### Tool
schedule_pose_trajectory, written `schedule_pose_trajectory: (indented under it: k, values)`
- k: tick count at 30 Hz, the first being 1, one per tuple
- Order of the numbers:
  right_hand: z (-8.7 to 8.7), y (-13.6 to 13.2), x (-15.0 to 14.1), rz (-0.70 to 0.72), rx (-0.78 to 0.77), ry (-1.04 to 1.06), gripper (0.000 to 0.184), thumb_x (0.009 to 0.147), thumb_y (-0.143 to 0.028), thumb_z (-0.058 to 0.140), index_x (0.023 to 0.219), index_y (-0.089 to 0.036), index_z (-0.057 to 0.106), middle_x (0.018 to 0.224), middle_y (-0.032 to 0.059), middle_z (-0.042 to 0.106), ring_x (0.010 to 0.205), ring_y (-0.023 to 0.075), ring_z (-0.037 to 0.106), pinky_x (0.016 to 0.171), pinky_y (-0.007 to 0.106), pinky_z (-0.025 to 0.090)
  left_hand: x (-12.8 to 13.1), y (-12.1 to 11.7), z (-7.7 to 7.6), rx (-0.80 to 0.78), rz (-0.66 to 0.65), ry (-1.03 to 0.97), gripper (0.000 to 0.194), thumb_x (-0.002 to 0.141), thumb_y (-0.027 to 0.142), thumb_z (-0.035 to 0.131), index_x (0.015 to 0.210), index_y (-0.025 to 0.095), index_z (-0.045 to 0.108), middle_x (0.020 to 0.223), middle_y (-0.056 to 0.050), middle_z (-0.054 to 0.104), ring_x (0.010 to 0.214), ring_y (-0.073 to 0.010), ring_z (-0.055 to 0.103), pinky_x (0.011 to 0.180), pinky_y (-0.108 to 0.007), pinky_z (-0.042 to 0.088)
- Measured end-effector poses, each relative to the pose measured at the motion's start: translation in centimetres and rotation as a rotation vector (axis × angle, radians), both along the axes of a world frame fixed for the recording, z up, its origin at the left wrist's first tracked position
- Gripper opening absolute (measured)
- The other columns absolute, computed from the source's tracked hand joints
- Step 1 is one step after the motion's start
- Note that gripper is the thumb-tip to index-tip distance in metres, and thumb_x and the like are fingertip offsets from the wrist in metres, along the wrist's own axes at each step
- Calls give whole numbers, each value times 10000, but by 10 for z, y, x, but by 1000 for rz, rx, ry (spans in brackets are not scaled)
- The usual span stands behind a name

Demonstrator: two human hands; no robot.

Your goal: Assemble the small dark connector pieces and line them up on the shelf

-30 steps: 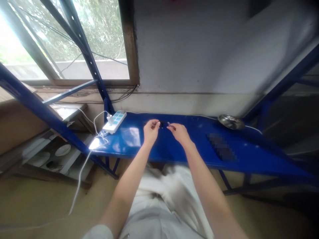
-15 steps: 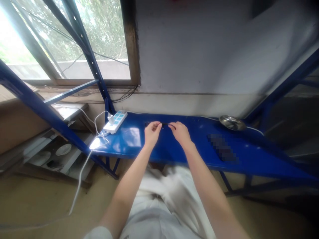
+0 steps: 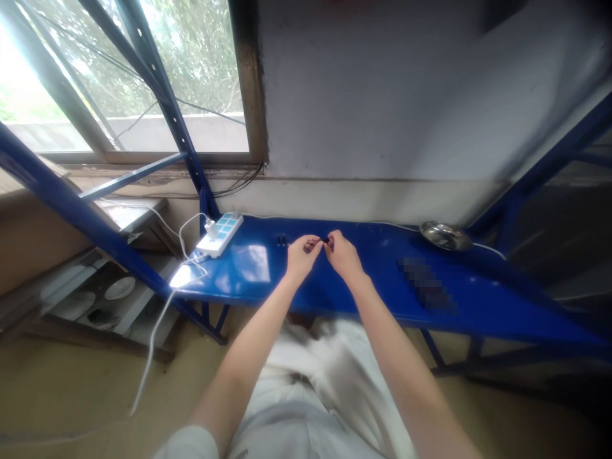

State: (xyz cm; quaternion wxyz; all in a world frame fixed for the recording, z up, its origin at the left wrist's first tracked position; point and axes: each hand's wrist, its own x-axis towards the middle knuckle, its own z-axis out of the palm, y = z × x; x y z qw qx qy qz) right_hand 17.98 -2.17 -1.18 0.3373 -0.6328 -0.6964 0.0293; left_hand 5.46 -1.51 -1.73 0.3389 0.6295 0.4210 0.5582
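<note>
Over the middle of the blue table, my left hand [image 3: 302, 256] and my right hand [image 3: 343, 256] are almost touching. Fingertips of both are pinched on a small black slim piece [image 3: 325, 240]. Most of it is covered by the fingers, and its exact kind is too small to make out. Just left of my left hand, a pair of tiny black pieces [image 3: 281, 240] lies on the tabletop.
The blue metal table [image 3: 315, 296] stands against the wall. A white power strip [image 3: 220, 234] with a plugged-in cord sits at its left end. To the right are a shiny metal dish [image 3: 444, 235] and a blurred-out dark object [image 3: 425, 285]. Blue posts flank the table.
My hands have come closer together, my left one shifting right. The slim black piece shows less between them. Tiny black pieces on the table, largely covered before, now show beside my left hand.
</note>
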Motion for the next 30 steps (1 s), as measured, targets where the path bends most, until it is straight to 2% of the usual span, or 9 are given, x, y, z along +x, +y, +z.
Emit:
schedule_pose_trajectory:
  k: [4, 8, 12, 19, 25, 30]
  values:
    - [-12, 11, 9, -45, -43, 113, 172, 841, -280, 441, 932, -157, 520, 829, 100, 643, 709, 188, 602, 617, 276, 422, -2, 5, -14, -3, 17, -7, 312, 745, 338, 591, 993, 155, 631, 816, -51, 653, 649, -98, 552, 645, -232, 463]
    - [-35, 37, 22, -163, -73, 286, 185, 801, -333, 504, 863, -164, 546, 806, 78, 647, 724, 176, 604, 655, 289, 448, -11, 11, -40, -91, 112, 62, 236, 786, 326, 529, 877, 146, 652, 814, -61, 654, 697, -120, 575, 696, -259, 465]
    - [-55, 65, 23, -161, -203, 262, 151, 757, -268, 550, 832, -143, 589, 829, 93, 654, 723, 166, 606, 655, 277, 452, -20, 13, -60, -133, 129, 125, 231, 801, 323, 503, 842, 154, 654, 822, -61, 661, 745, -145, 592, 734, -289, 464]
    - [-75, 100, 16, -121, -334, 144, 150, 726, -221, 570, 825, -129, 635, 856, 101, 670, 758, 178, 622, 623, 243, 434, -28, 19, -66, -192, 129, 105, 210, 800, 303, 509, 852, 164, 657, 801, -55, 658, 761, -151, 592, 734, -294, 463]
    - [-87, 106, 18, -118, -387, 121, 198, 718, -260, 588, 842, -119, 652, 855, 110, 671, 733, 189, 627, 581, 240, 422, -33, 21, -69, -215, 137, 105, 205, 803, 296, 505, 847, 161, 653, 767, -49, 653, 730, -144, 587, 714, -287, 465]
    - [-86, 107, 22, -114, -427, 145, 275, 688, -288, 621, 900, -114, 644, 888, 120, 664, 756, 191, 624, 606, 246, 433, -32, 22, -74, -218, 144, 120, 196, 801, 277, 502, 829, 151, 649, 761, -51, 650, 723, -142, 583, 723, -292, 463]
